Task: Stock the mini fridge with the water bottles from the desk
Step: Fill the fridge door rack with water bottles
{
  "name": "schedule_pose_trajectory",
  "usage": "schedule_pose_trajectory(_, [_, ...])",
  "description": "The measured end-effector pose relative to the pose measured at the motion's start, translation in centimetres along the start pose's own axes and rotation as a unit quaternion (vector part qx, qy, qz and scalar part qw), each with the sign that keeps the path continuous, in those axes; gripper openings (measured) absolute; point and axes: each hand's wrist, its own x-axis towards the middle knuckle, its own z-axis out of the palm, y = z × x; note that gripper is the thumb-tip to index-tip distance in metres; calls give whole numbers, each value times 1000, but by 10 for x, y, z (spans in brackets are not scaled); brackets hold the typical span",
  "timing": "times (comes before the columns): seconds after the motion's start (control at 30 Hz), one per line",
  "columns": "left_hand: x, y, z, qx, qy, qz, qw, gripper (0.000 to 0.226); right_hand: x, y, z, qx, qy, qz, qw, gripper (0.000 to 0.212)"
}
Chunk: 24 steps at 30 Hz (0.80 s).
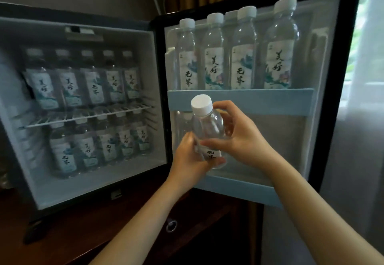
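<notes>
A clear water bottle (207,125) with a white cap and a pale label is upright in front of the open fridge door. My left hand (190,156) grips its lower body from the left. My right hand (239,138) wraps round it from the right, fingers curled on the shoulder and label. The mini fridge (87,183) stands open on the left, with a row of labelled bottles on its wire shelf (87,117) and another row on its floor. Several bottles stand in the upper door shelf (241,98). The held bottle hangs at the level of the lower door shelf (239,190).
The fridge sits on a dark wooden cabinet (83,229) with a round metal pull (171,225). Another bottle stands behind the held one in the lower door shelf. A sheer curtain and a bright window (365,57) lie to the right of the door.
</notes>
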Motion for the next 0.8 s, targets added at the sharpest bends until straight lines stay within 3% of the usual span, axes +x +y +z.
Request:
schedule_pose_trajectory(0.13, [-3, -7, 8, 62, 71, 30, 995, 48, -5, 17, 1, 7, 31, 12, 999, 61])
schedule_pose_trajectory(0.27, [-7, -16, 6, 41, 88, 38, 995, 66, -10, 36, 16, 5, 46, 32, 998, 61])
schedule_pose_trajectory(0.4, [-7, -19, 1, 110, 107, 69, 986, 76, -9, 52, 25, 5, 65, 53, 996, 57])
schedule_pose_trajectory(0.8, [-9, -20, 0, 169, 79, 107, 977, 85, -6, 65, 29, 5, 62, 92, 994, 48])
